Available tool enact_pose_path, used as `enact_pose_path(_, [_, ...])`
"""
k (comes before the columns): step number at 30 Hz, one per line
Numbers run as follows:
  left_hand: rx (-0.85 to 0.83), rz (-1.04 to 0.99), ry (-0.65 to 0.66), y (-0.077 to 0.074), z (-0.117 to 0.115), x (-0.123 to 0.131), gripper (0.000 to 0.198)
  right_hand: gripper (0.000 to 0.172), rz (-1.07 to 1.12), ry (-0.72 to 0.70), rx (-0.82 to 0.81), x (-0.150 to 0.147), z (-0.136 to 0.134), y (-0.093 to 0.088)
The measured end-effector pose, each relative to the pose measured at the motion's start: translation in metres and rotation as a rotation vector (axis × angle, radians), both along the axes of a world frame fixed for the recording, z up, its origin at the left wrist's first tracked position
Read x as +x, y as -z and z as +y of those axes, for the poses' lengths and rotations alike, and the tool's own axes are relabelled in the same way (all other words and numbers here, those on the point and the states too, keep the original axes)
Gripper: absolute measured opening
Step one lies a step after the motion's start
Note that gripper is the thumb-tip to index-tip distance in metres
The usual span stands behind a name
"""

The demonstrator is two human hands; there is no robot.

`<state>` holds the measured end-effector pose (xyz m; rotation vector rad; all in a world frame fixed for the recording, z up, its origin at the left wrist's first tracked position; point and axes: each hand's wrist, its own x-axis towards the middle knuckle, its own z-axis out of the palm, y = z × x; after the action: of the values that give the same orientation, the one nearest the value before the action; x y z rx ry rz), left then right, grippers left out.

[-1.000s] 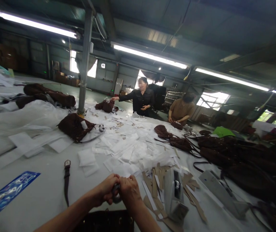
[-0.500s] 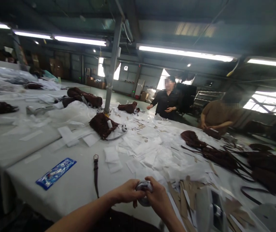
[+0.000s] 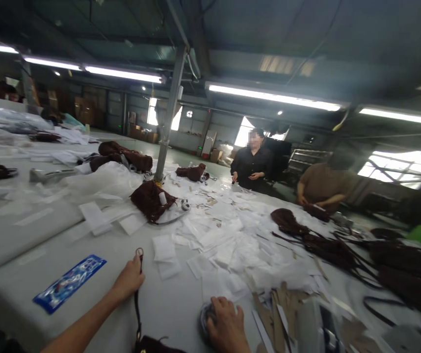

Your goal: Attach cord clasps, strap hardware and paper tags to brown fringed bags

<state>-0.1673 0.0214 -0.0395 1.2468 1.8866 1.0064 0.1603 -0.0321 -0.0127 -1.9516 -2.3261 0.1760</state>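
Observation:
My left hand (image 3: 129, 280) reaches forward over the white table (image 3: 85, 304) and closes on the buckle end of a dark brown strap (image 3: 137, 299). The strap runs back toward me to a dark brown bag (image 3: 151, 344) at the bottom edge. My right hand (image 3: 227, 324) rests low near the table's front, its fingers curled over a small grey roll (image 3: 203, 321), mostly hidden under the hand.
White paper pieces (image 3: 218, 240) cover the table's middle, tan card strips (image 3: 273, 309) lie at right. A blue packet (image 3: 68, 283) lies at left. Brown bags (image 3: 151, 200) and straps (image 3: 324, 245) are scattered. Two people (image 3: 252, 164) stand across the table by a steel post (image 3: 166, 127).
My hands were together on the small roll. The left hand has let go and moved out left to the strap's buckle end. The right hand keeps the roll, lower down.

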Motion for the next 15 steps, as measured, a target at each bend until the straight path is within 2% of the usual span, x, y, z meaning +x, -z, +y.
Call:
enact_pose_path(3, [-0.043,-0.129,-0.029,0.011,0.006,-0.004,0.026,0.045,0.051,0.019,-0.028,0.002,-0.008,0.011])
enact_pose_path(5, [-0.047,-0.271,-0.022,0.014,0.008,-0.006,0.023,0.044,0.097,0.032,-0.018,0.007,-0.014,0.018])
enact_pose_path(10, [0.007,-0.634,0.062,0.007,0.002,0.003,0.033,0.036,0.372,0.061,0.031,0.016,-0.008,0.019])
enact_pose_path(13, [0.05,-0.909,0.108,-0.001,-0.001,0.017,0.047,0.041,0.572,0.232,0.063,0.022,0.017,0.013])
enact_pose_path(15, [0.051,-0.992,0.136,-0.002,0.002,0.028,0.058,0.041,0.594,0.337,0.09,0.029,0.04,0.009])
